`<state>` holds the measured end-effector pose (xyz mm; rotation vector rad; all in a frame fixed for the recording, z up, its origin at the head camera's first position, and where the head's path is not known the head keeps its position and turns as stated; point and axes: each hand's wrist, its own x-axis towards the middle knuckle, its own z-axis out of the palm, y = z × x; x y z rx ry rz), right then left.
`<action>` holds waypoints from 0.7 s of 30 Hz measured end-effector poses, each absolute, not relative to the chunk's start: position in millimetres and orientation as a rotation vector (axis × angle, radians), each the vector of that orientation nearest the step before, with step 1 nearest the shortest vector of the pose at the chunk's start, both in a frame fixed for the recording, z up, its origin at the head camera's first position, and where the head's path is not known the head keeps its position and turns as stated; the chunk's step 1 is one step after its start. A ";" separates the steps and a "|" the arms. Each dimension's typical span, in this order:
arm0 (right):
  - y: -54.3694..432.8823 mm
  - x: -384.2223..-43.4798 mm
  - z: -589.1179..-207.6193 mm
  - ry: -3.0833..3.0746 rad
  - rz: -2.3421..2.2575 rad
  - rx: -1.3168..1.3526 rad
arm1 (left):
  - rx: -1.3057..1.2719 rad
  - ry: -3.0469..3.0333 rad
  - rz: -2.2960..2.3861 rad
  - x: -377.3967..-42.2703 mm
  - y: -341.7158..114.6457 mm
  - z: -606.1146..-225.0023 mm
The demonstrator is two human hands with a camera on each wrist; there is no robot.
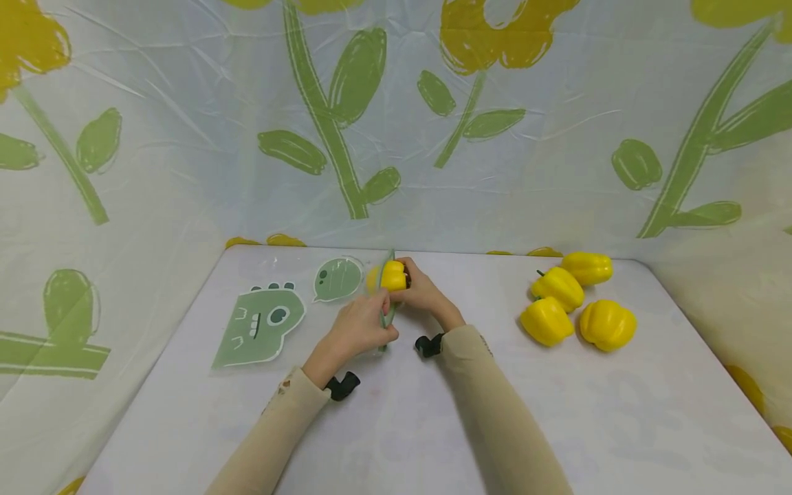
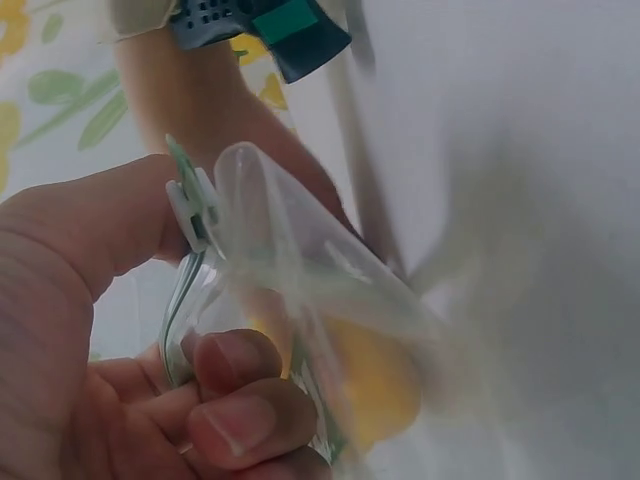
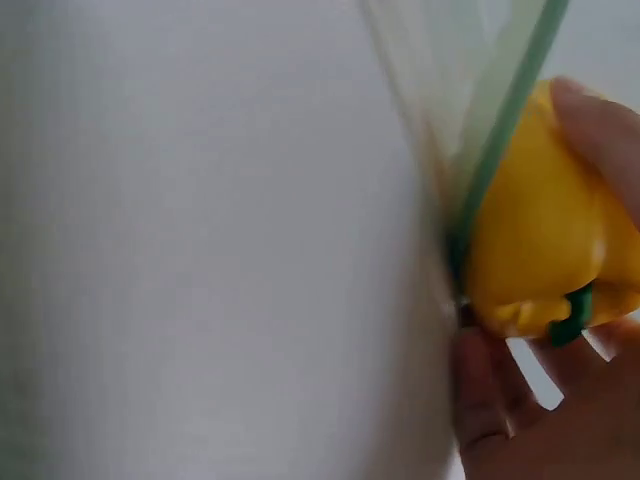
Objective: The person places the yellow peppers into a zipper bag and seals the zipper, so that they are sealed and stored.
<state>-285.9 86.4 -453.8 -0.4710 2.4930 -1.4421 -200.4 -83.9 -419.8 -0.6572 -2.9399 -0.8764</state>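
Observation:
A clear zip bag (image 1: 260, 344) printed with a green dinosaur and a speech bubble lies on the table, its green-edged mouth raised at the right. My left hand (image 1: 361, 323) pinches that mouth edge; in the left wrist view a small white slider (image 2: 195, 215) sits by the thumb. My right hand (image 1: 423, 289) grips a yellow bell pepper (image 1: 394, 276) at the mouth. The right wrist view shows the pepper's green stem (image 3: 572, 315) towards the palm and its body against the bag's green edge. Through the film, the pepper looks blurred in the left wrist view.
On the right of the white table (image 1: 619, 412) several more yellow bell peppers (image 1: 608, 325) sit in a loose group. A flower-printed sheet (image 1: 396, 137) rises behind the table and along its sides. Dark wrist devices (image 1: 429, 346) are worn near both cuffs.

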 end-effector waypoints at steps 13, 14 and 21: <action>77.8 -295.4 -461.8 2.531 -1.409 -0.459 | -0.705 -2.934 -0.884 -201.3 -89.4 -416.4; 81.0 -295.6 -461.7 2.488 -1.423 -0.468 | -0.704 -2.934 -0.886 -201.6 -89.5 -416.4; 96.9 -296.8 -460.5 2.355 -1.477 -0.576 | -0.707 -2.932 -0.873 -203.0 -89.4 -416.2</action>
